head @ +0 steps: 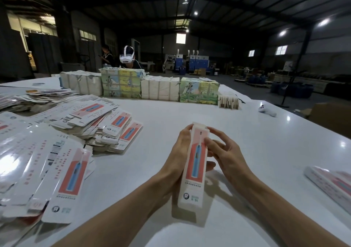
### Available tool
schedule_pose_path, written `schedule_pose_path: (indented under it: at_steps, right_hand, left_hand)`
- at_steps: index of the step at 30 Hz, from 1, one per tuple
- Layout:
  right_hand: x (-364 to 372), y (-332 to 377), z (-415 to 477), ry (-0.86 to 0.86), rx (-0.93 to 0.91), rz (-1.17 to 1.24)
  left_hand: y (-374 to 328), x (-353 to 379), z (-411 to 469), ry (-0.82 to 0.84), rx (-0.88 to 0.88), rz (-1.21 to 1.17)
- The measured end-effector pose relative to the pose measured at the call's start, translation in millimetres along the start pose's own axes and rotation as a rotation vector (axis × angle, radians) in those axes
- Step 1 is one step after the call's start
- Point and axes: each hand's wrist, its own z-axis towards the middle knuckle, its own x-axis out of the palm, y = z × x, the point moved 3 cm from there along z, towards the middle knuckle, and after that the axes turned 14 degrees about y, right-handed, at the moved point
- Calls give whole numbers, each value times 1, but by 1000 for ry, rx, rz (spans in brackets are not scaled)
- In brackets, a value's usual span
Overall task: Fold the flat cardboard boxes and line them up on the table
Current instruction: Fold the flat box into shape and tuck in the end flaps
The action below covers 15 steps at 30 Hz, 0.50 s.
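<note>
Held at 6 o'clock, just above the tabletop (190, 111): a slim white box (194, 170) with a red panel, opened into a tube, tilted with its far end raised and that end's flap standing open. Gripped from 9 o'clock by the left hand (179, 151), fingers wrapped round behind. Pinched near the far end from 3 o'clock by the right hand (225, 151), thumb on the printed face, fingers curled. Spread across 8 to 10 o'clock, heaps of flat boxes (64, 172). Lying at 4 o'clock, a second box (330, 184). Lined along 12 o'clock, tied bundles (121, 84); at 2 o'clock, a white controller (266, 111).
</note>
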Motion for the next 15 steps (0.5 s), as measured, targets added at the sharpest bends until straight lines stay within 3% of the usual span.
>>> schedule_pose_path:
  at_steps: [5, 15]
  right_hand:
    - [-9, 2, 3, 21, 31, -80]
    - [-7, 0, 6, 85, 77, -125]
  left_hand:
    - [4, 6, 6, 23, -69, 169]
    - [15, 4, -1, -28, -206, 254]
